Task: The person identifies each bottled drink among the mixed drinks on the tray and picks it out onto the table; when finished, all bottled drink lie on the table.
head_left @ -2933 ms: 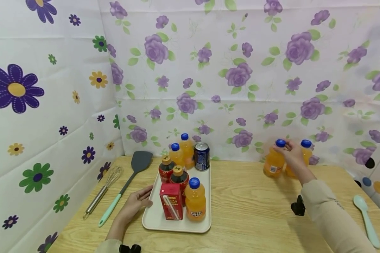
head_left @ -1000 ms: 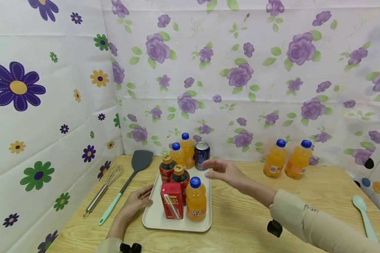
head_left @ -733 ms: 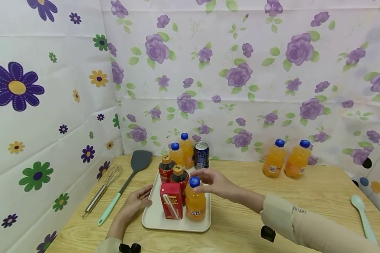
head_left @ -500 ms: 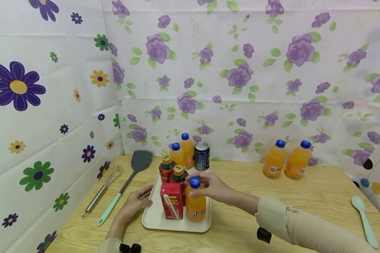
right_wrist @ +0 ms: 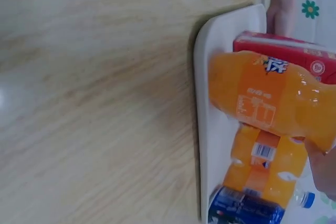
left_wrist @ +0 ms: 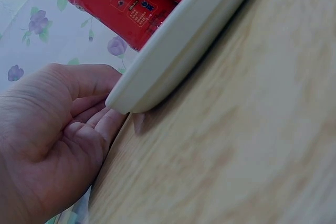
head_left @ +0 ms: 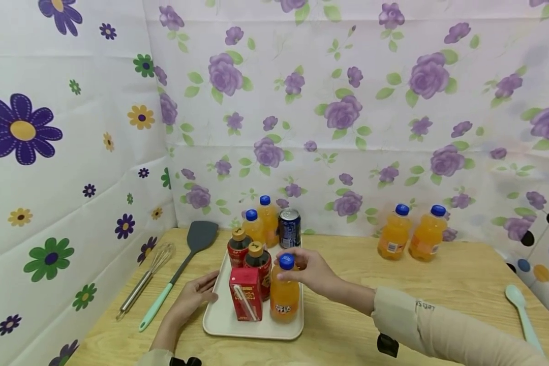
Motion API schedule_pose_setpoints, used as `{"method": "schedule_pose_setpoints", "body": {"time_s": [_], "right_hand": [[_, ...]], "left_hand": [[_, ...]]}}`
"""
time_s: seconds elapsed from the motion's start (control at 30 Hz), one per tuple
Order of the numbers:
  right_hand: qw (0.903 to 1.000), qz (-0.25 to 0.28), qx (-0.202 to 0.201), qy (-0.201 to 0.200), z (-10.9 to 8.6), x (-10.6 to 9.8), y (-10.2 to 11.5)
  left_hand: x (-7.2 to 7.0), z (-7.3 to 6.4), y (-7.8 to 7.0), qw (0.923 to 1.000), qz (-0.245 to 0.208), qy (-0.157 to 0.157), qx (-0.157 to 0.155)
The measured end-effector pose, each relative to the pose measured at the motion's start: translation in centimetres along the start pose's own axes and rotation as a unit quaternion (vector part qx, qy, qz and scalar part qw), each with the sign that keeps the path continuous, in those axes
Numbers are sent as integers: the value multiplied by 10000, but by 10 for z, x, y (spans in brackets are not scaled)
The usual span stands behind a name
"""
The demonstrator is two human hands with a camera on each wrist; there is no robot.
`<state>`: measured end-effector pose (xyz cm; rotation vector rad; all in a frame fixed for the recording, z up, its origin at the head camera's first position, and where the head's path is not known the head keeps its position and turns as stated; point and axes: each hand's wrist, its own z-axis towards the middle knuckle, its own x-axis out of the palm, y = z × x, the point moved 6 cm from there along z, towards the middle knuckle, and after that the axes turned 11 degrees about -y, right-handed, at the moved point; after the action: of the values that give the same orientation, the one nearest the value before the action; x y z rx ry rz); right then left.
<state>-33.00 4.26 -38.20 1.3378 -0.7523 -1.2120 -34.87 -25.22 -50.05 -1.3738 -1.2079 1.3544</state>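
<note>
My right hand (head_left: 317, 274) grips an orange drink bottle (head_left: 284, 297) with a blue cap around its neck, over the front right of a cream tray (head_left: 224, 328). The right wrist view has that bottle (right_wrist: 262, 95) close up, with only a bit of the hand at the right edge. At the tray's left side my left hand (head_left: 188, 301) holds the rim. Its thumb (left_wrist: 94, 80) lies against the rim and the other fingers reach under the edge. Beside the gripped bottle stand a red drink carton (head_left: 245, 295) with a straw and a dark bottle (head_left: 258, 264) with a red label.
Farther back on the tray are another red-labelled bottle (head_left: 239, 246), two orange bottles and a blue can (head_left: 289, 227). Two more orange bottles (head_left: 394, 234) stand at the back right. A whisk (head_left: 146, 279) and a spatula (head_left: 178, 274) lie left, a pale green spoon (head_left: 523, 315) right.
My right hand has left the orange bottles at the back right, come over to the tray and taken hold of the front orange bottle, which has shifted slightly right. The left hand stays at the rim.
</note>
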Motion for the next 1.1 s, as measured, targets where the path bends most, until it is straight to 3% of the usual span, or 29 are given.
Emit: {"method": "schedule_pose_setpoints", "body": {"time_s": [0.23, 0.47, 0.6, 0.73, 0.97, 1.1], "right_hand": [[9984, -109, -55, -554, 4, -29, 12], [9899, -389, -326, -1324, 13, -78, 20], [9797, -579, -334, -1891, 21, -112, 15], [9727, -755, -373, -2165, 31, -139, 10], [9568, -1263, -15, -2619, 36, -170, -4], [9531, -1263, 123, -2749, 35, -180, -13]], "left_hand": [[1, 2, -2, 10000, 53, 30, 50], [3, 4, -4, 9999, 37, 70, 63], [2, 4, -4, 9999, 37, 82, 80], [-1, 1, -2, 9999, 100, -16, 25], [-2, -3, 0, 9999, 152, -28, -24], [1, -1, 2, 9999, 136, -22, -33]]}}
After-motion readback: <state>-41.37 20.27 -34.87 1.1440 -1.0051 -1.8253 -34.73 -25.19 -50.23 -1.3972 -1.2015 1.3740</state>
